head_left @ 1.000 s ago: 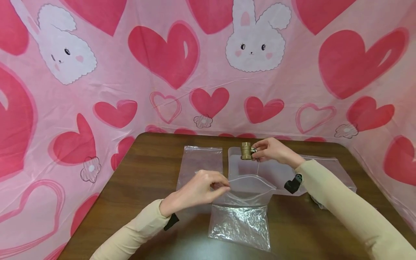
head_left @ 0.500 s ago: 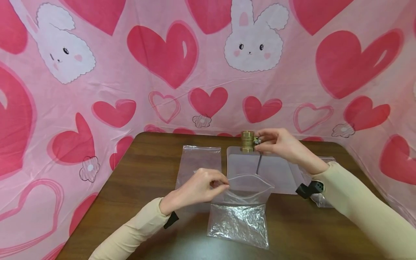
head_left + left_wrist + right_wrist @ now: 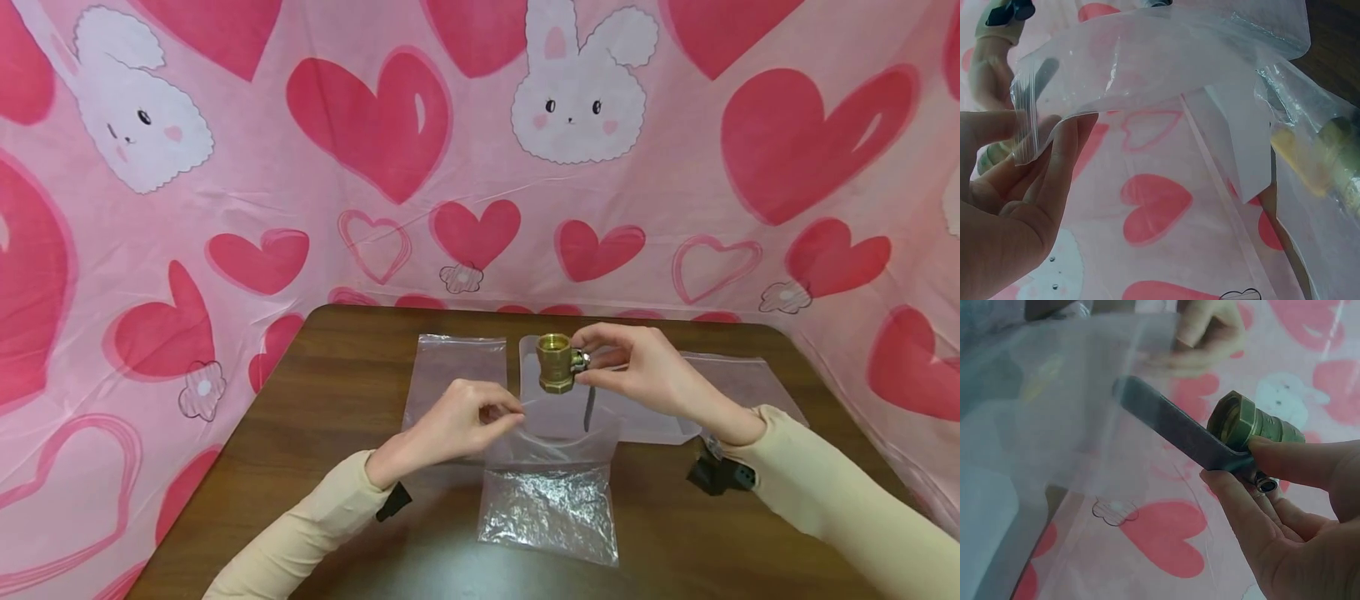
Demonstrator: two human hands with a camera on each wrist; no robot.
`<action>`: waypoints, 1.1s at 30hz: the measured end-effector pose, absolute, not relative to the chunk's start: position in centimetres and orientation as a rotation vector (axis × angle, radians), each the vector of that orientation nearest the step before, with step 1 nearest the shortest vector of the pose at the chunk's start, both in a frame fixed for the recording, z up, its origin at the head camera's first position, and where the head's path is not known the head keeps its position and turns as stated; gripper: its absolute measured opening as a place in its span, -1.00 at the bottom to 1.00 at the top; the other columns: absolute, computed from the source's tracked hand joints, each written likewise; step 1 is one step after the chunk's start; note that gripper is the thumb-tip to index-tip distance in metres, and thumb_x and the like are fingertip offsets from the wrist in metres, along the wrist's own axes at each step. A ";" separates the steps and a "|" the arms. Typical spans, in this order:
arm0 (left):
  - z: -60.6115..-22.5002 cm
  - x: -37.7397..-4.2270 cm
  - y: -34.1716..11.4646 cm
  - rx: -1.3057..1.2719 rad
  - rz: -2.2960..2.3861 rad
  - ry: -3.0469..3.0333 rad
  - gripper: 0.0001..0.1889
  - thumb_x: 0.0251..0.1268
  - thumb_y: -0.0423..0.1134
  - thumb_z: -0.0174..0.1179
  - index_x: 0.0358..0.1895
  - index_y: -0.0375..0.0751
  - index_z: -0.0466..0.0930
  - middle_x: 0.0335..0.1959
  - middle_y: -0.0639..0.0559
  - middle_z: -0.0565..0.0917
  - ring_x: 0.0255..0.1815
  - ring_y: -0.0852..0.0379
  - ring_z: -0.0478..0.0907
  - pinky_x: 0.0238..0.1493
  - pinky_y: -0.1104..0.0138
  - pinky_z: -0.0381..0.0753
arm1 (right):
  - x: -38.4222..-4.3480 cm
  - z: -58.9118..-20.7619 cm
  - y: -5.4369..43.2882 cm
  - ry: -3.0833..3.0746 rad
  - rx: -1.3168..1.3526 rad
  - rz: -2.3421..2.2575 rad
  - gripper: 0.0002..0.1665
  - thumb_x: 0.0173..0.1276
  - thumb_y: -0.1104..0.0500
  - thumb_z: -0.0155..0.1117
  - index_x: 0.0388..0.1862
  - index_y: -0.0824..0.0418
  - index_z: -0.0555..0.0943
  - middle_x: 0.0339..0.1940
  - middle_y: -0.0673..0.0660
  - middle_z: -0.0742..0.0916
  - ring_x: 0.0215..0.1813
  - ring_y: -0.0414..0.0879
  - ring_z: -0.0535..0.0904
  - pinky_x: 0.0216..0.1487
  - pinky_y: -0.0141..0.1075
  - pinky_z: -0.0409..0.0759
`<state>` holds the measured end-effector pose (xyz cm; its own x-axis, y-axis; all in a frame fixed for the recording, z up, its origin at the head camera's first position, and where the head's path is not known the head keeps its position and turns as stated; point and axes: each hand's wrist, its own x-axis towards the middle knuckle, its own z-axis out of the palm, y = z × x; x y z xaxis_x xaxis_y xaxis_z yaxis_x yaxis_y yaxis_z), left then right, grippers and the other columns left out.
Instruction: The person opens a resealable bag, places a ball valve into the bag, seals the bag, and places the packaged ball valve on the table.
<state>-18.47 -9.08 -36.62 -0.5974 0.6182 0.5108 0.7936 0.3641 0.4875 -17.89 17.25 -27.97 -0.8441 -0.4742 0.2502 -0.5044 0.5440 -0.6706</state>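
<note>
My right hand (image 3: 652,367) holds a brass ball valve (image 3: 555,364) by its stem, with the threaded opening facing up. A grey flat lever (image 3: 589,408) hangs down from the valve. In the right wrist view, thumb and fingers pinch the valve where the lever (image 3: 1175,428) joins it, and the lever's tip overlaps the bag's film. My left hand (image 3: 450,421) pinches the zip edge of a clear zip bag (image 3: 551,508), whose mouth gapes toward the valve. The ribbed zip strip (image 3: 1025,119) shows between thumb and fingers in the left wrist view.
Flat on the wooden table (image 3: 300,442) lies a clear zip bag (image 3: 461,362) at the back left. A translucent whitish sheet (image 3: 645,423) and another clear bag (image 3: 750,383) lie back right. The left wrist view shows a bag with a yellow and brass-coloured thing (image 3: 1335,150).
My right hand first lifted the valve up and back, then brought it down and nearer, tilting its opening into view. My left hand keeps its pinch on the bag, whose rim now looks lower.
</note>
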 end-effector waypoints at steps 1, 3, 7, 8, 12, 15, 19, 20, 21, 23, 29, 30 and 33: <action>-36.6 -18.5 -9.1 -1.257 -1.070 -2.397 -0.93 0.22 -0.29 0.36 -0.28 -0.19 0.78 -0.40 0.05 0.79 -0.48 0.42 0.57 -0.44 0.63 0.51 | -17.7 -28.1 17.2 -2.721 0.889 1.188 -0.55 0.13 0.34 0.50 0.02 0.32 0.62 -0.04 0.30 0.74 -0.15 0.07 0.79 -0.15 -0.20 0.76; -36.4 -18.4 -9.2 -1.250 -1.090 -2.415 -0.92 0.23 -0.29 0.36 -0.27 -0.20 0.78 -0.39 0.05 0.79 -0.47 0.42 0.58 -0.43 0.62 0.52 | -17.4 -28.4 17.1 -2.712 0.943 1.154 -0.56 0.11 0.35 0.51 0.00 0.31 0.63 -0.06 0.29 0.75 -0.18 0.04 0.80 -0.18 -0.21 0.76; -36.2 -18.4 -9.3 -1.246 -1.108 -2.422 -0.92 0.24 -0.30 0.35 -0.26 -0.21 0.78 -0.38 0.04 0.79 -0.47 0.41 0.57 -0.44 0.60 0.53 | -17.0 -29.0 16.9 -2.698 1.035 1.058 -0.55 0.06 0.37 0.53 -0.03 0.29 0.64 -0.11 0.25 0.78 -0.23 -0.02 0.80 -0.23 -0.24 0.76; -36.1 -18.4 -9.3 -1.244 -1.104 -2.422 -0.92 0.24 -0.30 0.36 -0.27 -0.21 0.78 -0.38 0.04 0.79 -0.47 0.41 0.56 -0.44 0.60 0.53 | -17.0 -29.2 16.8 -2.692 1.057 1.036 -0.55 0.05 0.38 0.54 -0.04 0.29 0.64 -0.13 0.24 0.79 -0.24 -0.03 0.80 -0.23 -0.26 0.76; -35.9 -18.4 -9.4 -1.239 -1.103 -2.430 -0.92 0.24 -0.29 0.35 -0.26 -0.20 0.78 -0.37 0.05 0.79 -0.48 0.41 0.55 -0.44 0.61 0.52 | -16.7 -29.9 16.6 -2.673 1.146 0.942 -0.58 0.05 0.43 0.52 -0.07 0.26 0.66 -0.18 0.17 0.80 -0.25 -0.09 0.80 -0.23 -0.34 0.75; -35.6 -18.3 -9.5 -1.227 -1.115 -2.438 -0.92 0.23 -0.30 0.36 -0.25 -0.20 0.78 -0.36 0.03 0.80 -0.46 0.40 0.59 -0.43 0.61 0.54 | -16.5 -30.3 16.3 -2.647 1.205 0.847 -0.60 0.05 0.46 0.50 -0.12 0.23 0.67 -0.21 0.11 0.81 -0.26 -0.12 0.80 -0.25 -0.42 0.73; -35.2 -18.2 -9.6 -1.209 -1.098 -2.431 -0.92 0.22 -0.30 0.36 -0.25 -0.19 0.77 -0.34 0.03 0.80 -0.44 0.36 0.63 -0.41 0.60 0.56 | -16.4 -30.6 15.8 -2.604 1.272 0.689 -0.61 0.00 0.51 0.49 -0.18 0.24 0.68 -0.28 0.08 0.80 -0.33 -0.17 0.76 -0.31 -0.44 0.70; -35.1 -18.2 -9.6 -1.208 -1.089 -2.429 -0.92 0.22 -0.30 0.36 -0.25 -0.18 0.77 -0.34 0.03 0.80 -0.44 0.36 0.63 -0.40 0.60 0.56 | -16.3 -30.7 15.7 -2.598 1.281 0.649 -0.61 -0.02 0.52 0.49 -0.19 0.25 0.68 -0.30 0.08 0.80 -0.35 -0.19 0.74 -0.32 -0.43 0.70; -35.1 -18.2 -9.6 -1.213 -1.083 -2.425 -0.93 0.23 -0.30 0.36 -0.25 -0.18 0.77 -0.33 0.04 0.80 -0.43 0.36 0.64 -0.39 0.60 0.57 | -16.2 -30.7 15.6 -2.600 1.287 0.612 -0.61 -0.02 0.53 0.48 -0.20 0.26 0.69 -0.32 0.07 0.80 -0.37 -0.20 0.72 -0.34 -0.42 0.69; -35.0 -18.1 -9.6 -1.223 -1.073 -2.423 -0.92 0.24 -0.29 0.35 -0.25 -0.18 0.77 -0.32 0.04 0.80 -0.42 0.36 0.63 -0.38 0.60 0.57 | -16.1 -30.8 15.4 -2.616 1.289 0.540 -0.63 -0.02 0.52 0.48 -0.22 0.25 0.69 -0.35 0.05 0.79 -0.38 -0.24 0.68 -0.36 -0.41 0.67; -35.1 -17.7 -9.3 -1.229 -1.086 -2.431 -0.91 0.24 -0.30 0.35 -0.23 -0.20 0.77 -0.31 0.02 0.80 -0.43 0.37 0.62 -0.39 0.58 0.59 | -15.9 -30.4 14.3 -2.740 1.288 0.411 -0.68 0.02 0.53 0.39 -0.27 0.21 0.68 -0.45 -0.04 0.75 -0.41 -0.31 0.58 -0.42 -0.47 0.54; -35.1 -17.7 -9.2 -1.225 -1.089 -2.431 -0.91 0.24 -0.30 0.35 -0.23 -0.21 0.77 -0.31 0.01 0.80 -0.43 0.37 0.63 -0.39 0.59 0.59 | -15.9 -30.4 14.1 -2.753 1.292 0.396 -0.68 0.03 0.54 0.38 -0.29 0.20 0.68 -0.48 -0.06 0.73 -0.43 -0.33 0.55 -0.44 -0.49 0.50; -35.2 -17.5 -9.2 -1.211 -1.103 -2.448 -0.90 0.24 -0.29 0.35 -0.23 -0.21 0.77 -0.30 0.01 0.80 -0.42 0.36 0.65 -0.37 0.62 0.57 | -15.9 -30.4 13.6 -2.787 1.310 0.350 -0.69 0.04 0.56 0.34 -0.35 0.19 0.65 -0.59 -0.07 0.66 -0.51 -0.38 0.42 -0.51 -0.55 0.34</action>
<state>-17.53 -9.23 -35.17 -0.6460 0.6036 0.4672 0.7499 0.3875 0.5362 -15.87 13.61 -30.39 -0.6421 -0.7550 0.1332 -0.7645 0.6175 -0.1851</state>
